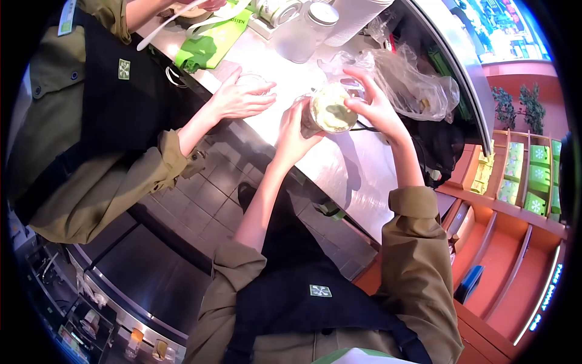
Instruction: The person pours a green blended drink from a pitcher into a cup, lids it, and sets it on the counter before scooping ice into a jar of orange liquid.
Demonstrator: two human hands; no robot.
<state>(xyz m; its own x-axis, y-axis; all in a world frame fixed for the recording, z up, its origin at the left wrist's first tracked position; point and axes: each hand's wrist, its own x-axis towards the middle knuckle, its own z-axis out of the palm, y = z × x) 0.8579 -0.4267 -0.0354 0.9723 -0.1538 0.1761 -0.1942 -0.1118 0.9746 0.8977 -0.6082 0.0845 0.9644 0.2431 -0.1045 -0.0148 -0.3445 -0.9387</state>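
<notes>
Just above frame centre, the left hand clamped the clear cup of pale green drink from below, tilting it steady, while the right hand closed fingers over its rim; a co-worker's hand covered another cup at upper left

Cup between both hands, above counter

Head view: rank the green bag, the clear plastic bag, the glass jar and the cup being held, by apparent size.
1. clear plastic bag
2. green bag
3. glass jar
4. cup
Jar and cup look close; the cup sits nearer the camera, so that pair is unsure.
</notes>
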